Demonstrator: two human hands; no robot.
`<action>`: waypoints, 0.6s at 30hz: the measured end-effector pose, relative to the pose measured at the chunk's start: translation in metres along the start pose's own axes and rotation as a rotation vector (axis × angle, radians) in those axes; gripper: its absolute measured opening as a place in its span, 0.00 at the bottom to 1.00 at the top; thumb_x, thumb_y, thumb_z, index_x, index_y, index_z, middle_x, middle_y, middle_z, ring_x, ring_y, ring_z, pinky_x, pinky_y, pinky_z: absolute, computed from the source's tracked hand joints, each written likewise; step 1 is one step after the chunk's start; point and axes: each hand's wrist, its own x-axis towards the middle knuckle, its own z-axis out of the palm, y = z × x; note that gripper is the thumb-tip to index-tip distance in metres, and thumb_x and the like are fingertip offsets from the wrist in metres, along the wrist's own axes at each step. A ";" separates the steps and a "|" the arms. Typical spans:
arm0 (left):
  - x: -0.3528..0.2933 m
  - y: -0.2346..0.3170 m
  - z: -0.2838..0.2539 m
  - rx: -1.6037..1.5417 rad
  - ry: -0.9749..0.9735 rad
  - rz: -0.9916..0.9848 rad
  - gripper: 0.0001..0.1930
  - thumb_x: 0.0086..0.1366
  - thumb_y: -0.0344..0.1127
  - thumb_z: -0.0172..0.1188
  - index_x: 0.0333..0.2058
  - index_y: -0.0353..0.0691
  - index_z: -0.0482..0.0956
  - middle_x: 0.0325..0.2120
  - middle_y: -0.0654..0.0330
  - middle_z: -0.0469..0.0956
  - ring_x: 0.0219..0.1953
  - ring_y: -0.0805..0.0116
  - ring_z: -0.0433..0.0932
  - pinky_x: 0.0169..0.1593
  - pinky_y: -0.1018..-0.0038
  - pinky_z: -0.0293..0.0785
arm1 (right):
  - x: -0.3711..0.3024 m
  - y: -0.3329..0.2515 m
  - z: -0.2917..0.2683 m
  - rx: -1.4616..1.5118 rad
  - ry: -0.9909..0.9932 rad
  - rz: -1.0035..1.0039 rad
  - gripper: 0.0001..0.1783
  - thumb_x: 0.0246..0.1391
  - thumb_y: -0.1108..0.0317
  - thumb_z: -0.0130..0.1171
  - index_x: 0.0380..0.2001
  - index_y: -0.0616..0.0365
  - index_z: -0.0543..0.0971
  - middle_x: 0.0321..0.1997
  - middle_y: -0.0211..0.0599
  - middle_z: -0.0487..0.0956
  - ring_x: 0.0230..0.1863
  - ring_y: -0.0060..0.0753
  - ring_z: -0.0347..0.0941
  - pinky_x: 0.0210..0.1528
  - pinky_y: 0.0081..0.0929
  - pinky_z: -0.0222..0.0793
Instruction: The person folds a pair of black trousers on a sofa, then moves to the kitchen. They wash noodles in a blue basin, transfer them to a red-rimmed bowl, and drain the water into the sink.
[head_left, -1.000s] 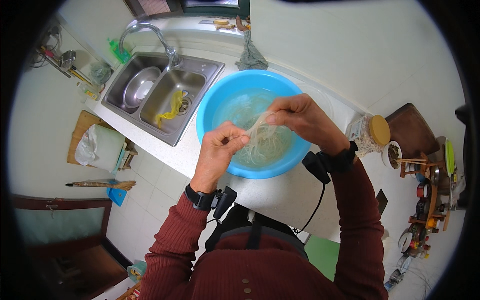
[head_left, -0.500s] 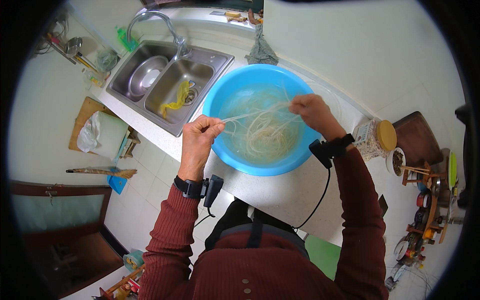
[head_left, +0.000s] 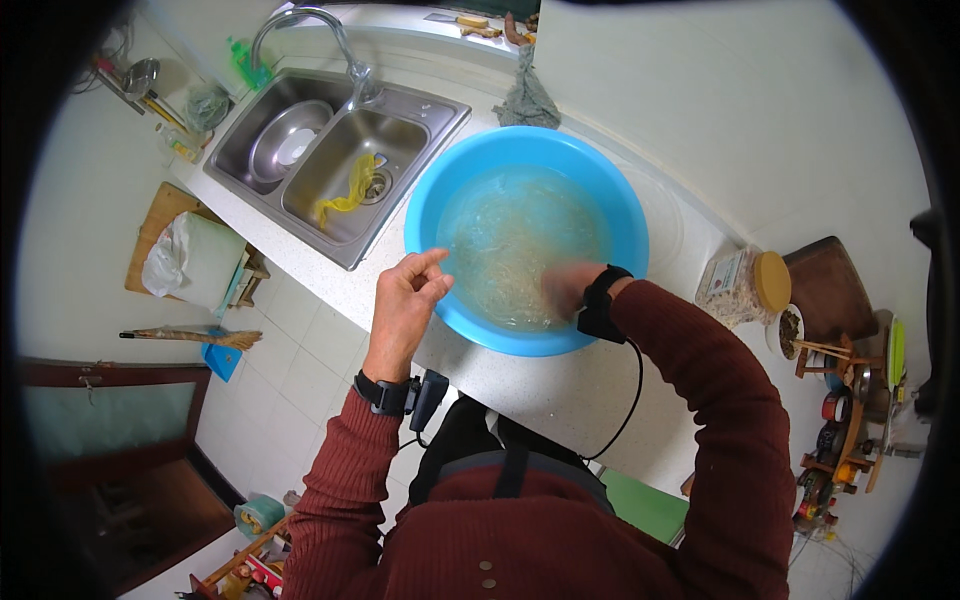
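Blue basin (head_left: 628, 205): I judged water (head_left: 475, 215) could slop from a hasty sweep | pale strands (head_left: 495, 285) lay submerged there, liable to snap if yanked | left hand (head_left: 405, 300) beside basin, thumb and forefinger parted, apparently empty | right hand (head_left: 572, 288) blurred over strands, grip I couldn't tell

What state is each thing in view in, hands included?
blue basin: upright, holding water
pale noodle strands: loose in the water
left hand: empty, thumb and index finger apart
right hand: motion-blurred at the basin, grip unclear
faucet: no stream visible
thin yellow item: crumpled in the right sink compartment
clear jar: yellow lid on
small white bowl: uncovered, dark contents
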 end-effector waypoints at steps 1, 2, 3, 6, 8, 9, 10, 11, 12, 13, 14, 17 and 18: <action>0.000 -0.001 -0.001 -0.002 0.014 0.004 0.19 0.64 0.21 0.67 0.54 0.27 0.84 0.30 0.68 0.76 0.32 0.79 0.74 0.41 0.79 0.73 | -0.001 0.000 0.001 0.007 -0.029 -0.010 0.09 0.47 0.76 0.64 0.33 0.65 0.87 0.35 0.51 0.86 0.36 0.51 0.84 0.39 0.44 0.77; 0.000 -0.003 -0.001 -0.015 0.000 0.006 0.18 0.64 0.22 0.67 0.54 0.27 0.84 0.30 0.68 0.77 0.32 0.79 0.74 0.41 0.79 0.73 | -0.003 0.000 0.000 0.025 -0.002 -0.089 0.07 0.46 0.76 0.63 0.30 0.65 0.85 0.31 0.48 0.84 0.33 0.48 0.81 0.36 0.43 0.74; -0.001 -0.004 -0.002 -0.025 -0.004 0.008 0.18 0.64 0.22 0.67 0.53 0.28 0.84 0.30 0.68 0.77 0.32 0.80 0.74 0.41 0.79 0.73 | -0.006 0.001 -0.002 0.033 0.010 -0.164 0.05 0.45 0.76 0.62 0.28 0.66 0.83 0.27 0.46 0.81 0.30 0.46 0.77 0.33 0.43 0.71; -0.004 -0.007 -0.003 -0.032 -0.014 0.017 0.17 0.65 0.22 0.68 0.52 0.28 0.84 0.30 0.69 0.76 0.32 0.79 0.73 0.41 0.79 0.73 | -0.025 0.003 -0.015 0.188 0.088 -0.348 0.05 0.42 0.75 0.62 0.23 0.67 0.77 0.20 0.39 0.72 0.24 0.38 0.67 0.29 0.41 0.62; -0.005 -0.008 -0.003 -0.025 -0.012 0.034 0.17 0.65 0.22 0.68 0.52 0.27 0.84 0.30 0.69 0.76 0.32 0.79 0.73 0.41 0.79 0.72 | -0.048 0.003 -0.029 0.304 0.168 -0.398 0.06 0.43 0.74 0.63 0.23 0.66 0.76 0.19 0.37 0.70 0.23 0.35 0.65 0.28 0.40 0.61; -0.006 -0.008 -0.002 -0.035 -0.010 0.024 0.16 0.65 0.22 0.67 0.52 0.27 0.84 0.30 0.69 0.75 0.32 0.79 0.73 0.40 0.79 0.72 | -0.063 0.003 -0.038 0.349 0.217 -0.400 0.06 0.45 0.74 0.63 0.23 0.65 0.77 0.19 0.37 0.71 0.23 0.34 0.65 0.29 0.38 0.63; -0.007 -0.008 -0.002 -0.046 -0.019 0.023 0.16 0.65 0.22 0.67 0.52 0.28 0.84 0.30 0.68 0.75 0.32 0.79 0.73 0.40 0.79 0.72 | -0.079 0.002 -0.048 0.394 0.266 -0.402 0.05 0.46 0.73 0.64 0.24 0.64 0.78 0.20 0.38 0.72 0.23 0.33 0.65 0.30 0.37 0.64; -0.007 -0.008 -0.001 -0.055 -0.025 0.032 0.16 0.65 0.22 0.67 0.51 0.28 0.84 0.30 0.68 0.75 0.32 0.79 0.73 0.40 0.78 0.72 | -0.096 0.000 -0.057 0.419 0.331 -0.377 0.04 0.49 0.74 0.65 0.26 0.64 0.80 0.21 0.35 0.75 0.25 0.30 0.68 0.33 0.34 0.68; -0.008 -0.008 -0.001 -0.061 -0.032 0.031 0.16 0.65 0.22 0.67 0.51 0.28 0.85 0.29 0.68 0.75 0.32 0.79 0.72 0.40 0.78 0.72 | -0.111 -0.004 -0.066 0.444 0.401 -0.369 0.04 0.51 0.74 0.65 0.28 0.64 0.83 0.23 0.33 0.78 0.27 0.27 0.71 0.35 0.30 0.71; -0.009 -0.008 -0.001 -0.057 -0.029 0.021 0.15 0.65 0.22 0.67 0.51 0.28 0.85 0.29 0.68 0.75 0.32 0.79 0.72 0.40 0.78 0.72 | -0.125 -0.008 -0.074 0.541 0.439 -0.344 0.04 0.51 0.75 0.66 0.31 0.63 0.84 0.25 0.31 0.80 0.29 0.25 0.73 0.38 0.28 0.73; -0.009 -0.008 -0.001 -0.050 -0.029 0.022 0.16 0.65 0.22 0.67 0.51 0.28 0.85 0.29 0.68 0.75 0.32 0.79 0.72 0.41 0.78 0.73 | -0.139 -0.011 -0.081 0.627 0.486 -0.333 0.05 0.52 0.76 0.67 0.33 0.63 0.85 0.27 0.28 0.83 0.31 0.22 0.76 0.41 0.25 0.74; -0.010 -0.006 -0.001 -0.033 -0.038 0.019 0.16 0.65 0.22 0.67 0.52 0.28 0.85 0.29 0.68 0.75 0.32 0.79 0.72 0.42 0.77 0.73 | -0.170 -0.012 -0.105 0.653 0.610 -0.436 0.04 0.54 0.80 0.66 0.34 0.62 0.86 0.30 0.27 0.83 0.33 0.18 0.76 0.43 0.22 0.75; -0.010 -0.005 -0.002 -0.024 -0.034 0.014 0.16 0.65 0.22 0.67 0.52 0.28 0.85 0.29 0.69 0.75 0.32 0.79 0.72 0.42 0.77 0.73 | -0.176 -0.011 -0.110 0.630 0.681 -0.496 0.04 0.56 0.80 0.65 0.34 0.61 0.86 0.30 0.27 0.83 0.34 0.17 0.76 0.43 0.21 0.75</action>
